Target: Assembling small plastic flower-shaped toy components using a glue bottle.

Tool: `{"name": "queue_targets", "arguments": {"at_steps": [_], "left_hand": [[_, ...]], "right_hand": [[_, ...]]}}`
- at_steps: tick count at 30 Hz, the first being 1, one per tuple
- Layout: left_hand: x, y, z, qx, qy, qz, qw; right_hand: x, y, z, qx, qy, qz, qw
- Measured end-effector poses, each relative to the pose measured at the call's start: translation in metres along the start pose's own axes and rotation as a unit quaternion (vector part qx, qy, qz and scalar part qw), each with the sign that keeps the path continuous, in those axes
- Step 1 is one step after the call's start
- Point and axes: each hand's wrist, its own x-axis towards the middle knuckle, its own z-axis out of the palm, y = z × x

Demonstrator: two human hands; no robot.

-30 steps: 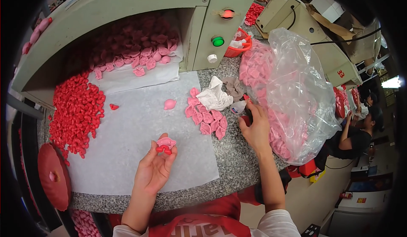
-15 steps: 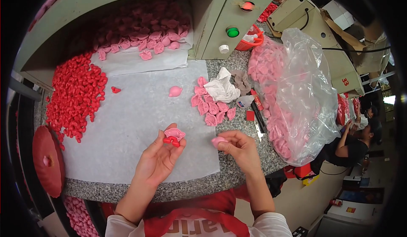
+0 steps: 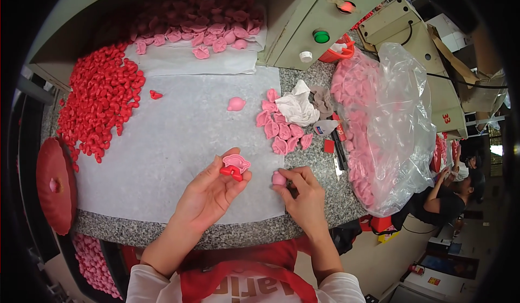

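My left hand, palm up, pinches a hollow pink shell piece with its open side showing, together with a shiny red piece lying against its lower edge. To its right, my right hand grips a rounded pink piece between thumb and fingers, near the white paper's right edge. Farther off on the white paper rests a single rounded pink piece. One loose red piece lies left of that. A cluster of pink shell pieces sits beyond my right hand.
A heap of red pieces lies at left, beside a red round dish. Pink shells fill a pale green machine. A crumpled white cloth, a black pen-like tool and a clear plastic bag stand right. A person sits beyond.
The view has shifted, so the table appears moved slightly. My right hand has turned the pink piece more upright. The left still holds the pink shell and red piece, now tilted differently.
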Motion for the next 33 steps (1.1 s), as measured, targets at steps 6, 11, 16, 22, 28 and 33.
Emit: {"name": "queue_targets", "arguments": {"at_steps": [6, 11, 16, 22, 28, 33], "left_hand": [[0.001, 0.002, -0.002, -0.010, 0.000, 0.004, 1.000], [0.000, 0.000, -0.001, 0.023, -0.024, 0.012, 0.999], [0.002, -0.001, -0.001, 0.020, -0.026, 0.021, 0.999], [-0.001, 0.001, -0.001, 0.006, -0.024, 0.017, 1.000], [-0.001, 0.001, 0.000, 0.016, -0.033, 0.013, 0.999], [-0.001, 0.002, -0.002, 0.021, -0.051, 0.037, 0.998]], "right_hand": [[0.001, -0.005, 0.002, -0.074, 0.014, 0.066, 0.995], [0.004, -0.008, -0.005, 0.009, 0.008, 0.011, 1.000], [0.005, 0.002, 0.006, 0.015, -0.009, -0.034, 0.999], [0.011, -0.001, -0.005, 0.004, 0.013, -0.085, 0.996], [0.000, -0.010, 0.010, -0.042, 0.032, 0.063, 0.997], [0.004, -0.012, 0.008, 0.045, 0.028, 0.057, 0.997]]}}
